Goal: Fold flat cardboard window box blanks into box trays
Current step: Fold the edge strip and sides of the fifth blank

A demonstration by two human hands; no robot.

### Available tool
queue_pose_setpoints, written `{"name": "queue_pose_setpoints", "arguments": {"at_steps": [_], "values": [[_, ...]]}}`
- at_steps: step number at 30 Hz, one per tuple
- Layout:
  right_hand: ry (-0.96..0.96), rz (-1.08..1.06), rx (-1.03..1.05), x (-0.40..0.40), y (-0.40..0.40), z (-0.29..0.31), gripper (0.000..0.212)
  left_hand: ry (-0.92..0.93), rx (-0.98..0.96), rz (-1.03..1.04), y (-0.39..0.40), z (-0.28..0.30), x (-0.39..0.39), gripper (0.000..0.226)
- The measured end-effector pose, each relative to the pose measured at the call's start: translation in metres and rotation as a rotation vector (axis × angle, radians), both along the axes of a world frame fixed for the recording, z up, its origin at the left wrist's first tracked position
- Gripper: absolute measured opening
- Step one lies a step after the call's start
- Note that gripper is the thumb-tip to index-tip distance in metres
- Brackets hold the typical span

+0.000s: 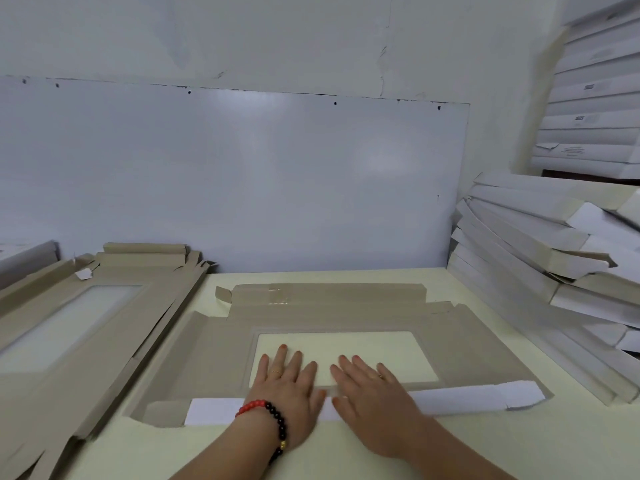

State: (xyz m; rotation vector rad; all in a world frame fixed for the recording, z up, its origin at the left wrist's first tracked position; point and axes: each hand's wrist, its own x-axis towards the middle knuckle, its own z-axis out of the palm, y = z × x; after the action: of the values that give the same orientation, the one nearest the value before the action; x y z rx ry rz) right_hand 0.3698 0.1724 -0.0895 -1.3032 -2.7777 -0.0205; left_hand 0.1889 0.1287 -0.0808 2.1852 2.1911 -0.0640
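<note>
blank (221,344) between stack (79,323) and trays (540,258)

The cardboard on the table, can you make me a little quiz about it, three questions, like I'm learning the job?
1. True or false: both hands lie flat on the blank.
2. Which edge flap is already folded over, showing white: A) the near one, B) the far one?
3. Which wrist wears the bead bracelet?

Key:
1. True: left hand and right hand press with straight fingers.
2. A: the near flap.
3. The left.
</note>
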Motion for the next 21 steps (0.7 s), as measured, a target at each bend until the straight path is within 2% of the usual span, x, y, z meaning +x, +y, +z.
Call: {"name": "queue_pose_setpoints", "arguments": {"at_steps": [5, 11, 14, 17, 19, 21], "values": [[-0.068, -0.141, -0.082, 0.055, 0.025, 0.003, 0.057, 0.001, -0.015, 0.034, -0.006, -0.01, -0.047, 0.062], [-0.088, -0.336, -0.064, 0.147, 0.04, 0.005, 0.056, 0.032, -0.045, 0.1, -0.025, -0.011, -0.109, 0.065], [-0.055, -0.338, -0.058, 0.178, 0.037, 0.007, 0.057, 0.065, -0.075, 0.085, -0.032, -0.003, -0.121, 0.084], [0.102, -0.245, -0.004, 0.198, 0.026, 0.012, 0.057, 0.098, -0.074, -0.015, -0.035, 0.006, -0.115, 0.107], [0.248, -0.212, 0.01, 0.208, 0.015, 0.02, 0.039, 0.116, -0.03, -0.093, -0.036, 0.015, -0.111, 0.104], [0.236, -0.182, 0.169, 0.212, 0.002, 0.031, 0.019, 0.114, 0.101, -0.175, -0.041, 0.026, -0.103, 0.081]]}}
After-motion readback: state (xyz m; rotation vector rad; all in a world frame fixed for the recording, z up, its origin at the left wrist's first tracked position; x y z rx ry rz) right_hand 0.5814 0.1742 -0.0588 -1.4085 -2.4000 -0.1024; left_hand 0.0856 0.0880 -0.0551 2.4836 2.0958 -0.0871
